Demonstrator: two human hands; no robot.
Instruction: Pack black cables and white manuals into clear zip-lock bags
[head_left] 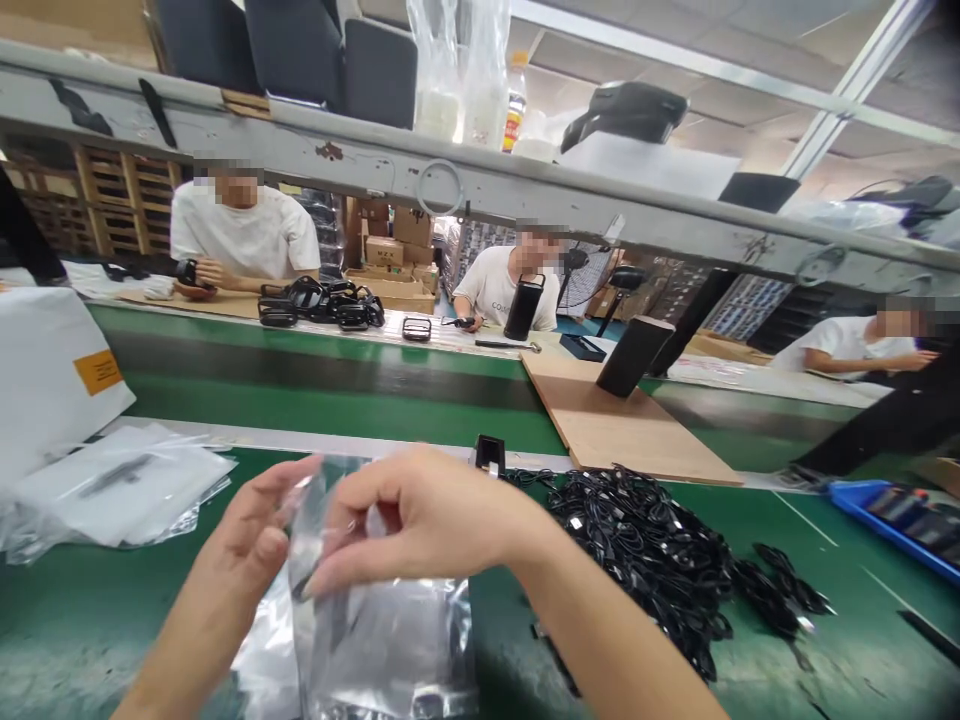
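Observation:
A clear plastic bag (397,640) hangs between my two hands over the green work surface, its upper part raised. My left hand (244,550) grips the bag's left upper edge between thumb and fingers. From the right, my right hand (450,515) reaches across with curled fingers, pinching the film near the top; its fingertips are partly blurred. I cannot make out whether anything is inside the bag. More clear film lies beneath it. To the right of my right forearm is a heap of black cables (645,550), with a smaller bundle (780,590) beside it.
Flat plastic bags (127,485) are stacked at left. A small black box (490,452) stands behind my right hand. A wooden board (622,420) bears a black block (634,356). At far right sits a blue tray (885,520). Several people work across the bench, under a shelf (360,150).

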